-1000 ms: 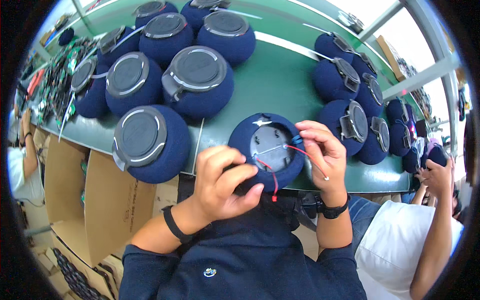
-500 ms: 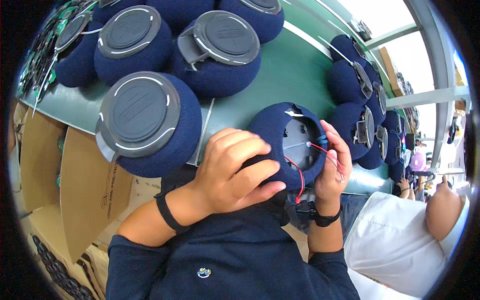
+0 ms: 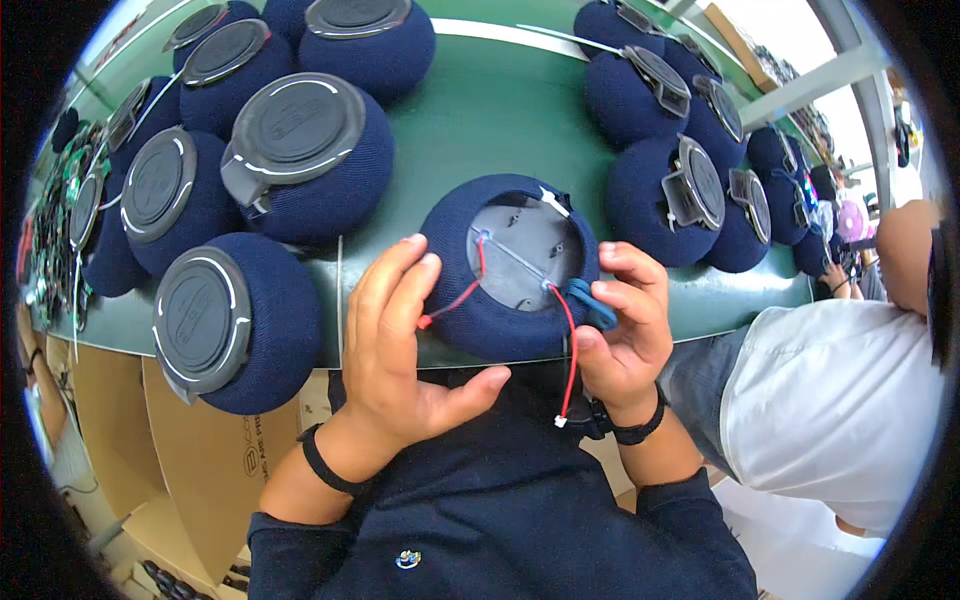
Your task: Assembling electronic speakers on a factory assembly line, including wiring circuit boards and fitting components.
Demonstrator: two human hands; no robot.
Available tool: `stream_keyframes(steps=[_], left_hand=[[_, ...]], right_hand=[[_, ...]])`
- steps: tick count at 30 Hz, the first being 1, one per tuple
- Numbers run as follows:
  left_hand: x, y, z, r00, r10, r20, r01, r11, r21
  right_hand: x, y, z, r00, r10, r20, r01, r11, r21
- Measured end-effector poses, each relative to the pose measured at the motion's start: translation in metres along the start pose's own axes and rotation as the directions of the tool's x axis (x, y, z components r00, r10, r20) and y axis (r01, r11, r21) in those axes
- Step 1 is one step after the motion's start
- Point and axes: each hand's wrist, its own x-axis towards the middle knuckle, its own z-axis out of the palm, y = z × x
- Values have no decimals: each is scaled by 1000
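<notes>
Item in hand: one round speaker body covered in navy fabric [image 3: 500, 310], resting at the near edge of the green bench top [image 3: 490, 110] directly in front of the person, its open end turned up to show a grey inner plate [image 3: 525, 262]. Left hand [image 3: 400, 340]: fingers spread and laid flat against the left flank of the fabric shell, thumb hooked beneath it, steadying rather than gripping; a red wire [image 3: 455, 295] with a small end connector lies just under the fingertips. Right hand [image 3: 625, 325]: fingers curled and closed on a small blue loop or tab [image 3: 592, 300] at the right rim of the opening, while a second red wire [image 3: 570, 365] hangs from the plate down past the palm to a white plug near the wrist. Black band on each wrist. Handling note, as a judgement: the work looks best done with the left hand holding the shell from rolling while the right draws the blue piece without tugging the thin leads; both red wires should stay outside the rim so neither gets pinched. Surrounding stock: further navy speaker bodies fitted with dark grey round caps [image 3: 300, 125] to the left and behind; another group with hinged caps [image 3: 690, 185] to the right. A neighbouring person in a white shirt [image 3: 830, 400] sits at right; cardboard cartons [image 3: 200, 470] stand below the bench.
</notes>
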Motion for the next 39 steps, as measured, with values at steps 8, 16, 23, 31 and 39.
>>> stream_keyframes(steps=[8, 16, 23, 31, 39], left_hand=[[0, 0, 8, 996, -73, 45, 75, 996, -40], [0, -6, 11, 998, -49, 25, 51, 994, -93], [14, 3, 1, 992, -82, 100, 88, 995, -50], [48, 33, -16, 974, -94, 205, 56, 982, 182], [76, 55, -18, 953, -116, 279, -29, 884, 466]], right_hand=[[4, 4, 1, 997, -69, -19, 69, 997, -19], [26, -8, -4, 998, 2, 68, -3, 1000, 5], [48, -11, -6, 958, 88, 273, -110, 992, 64], [40, 1, -3, 979, 68, 193, -116, 960, 254], [30, 9, -2, 994, 23, 107, -57, 944, 326]])
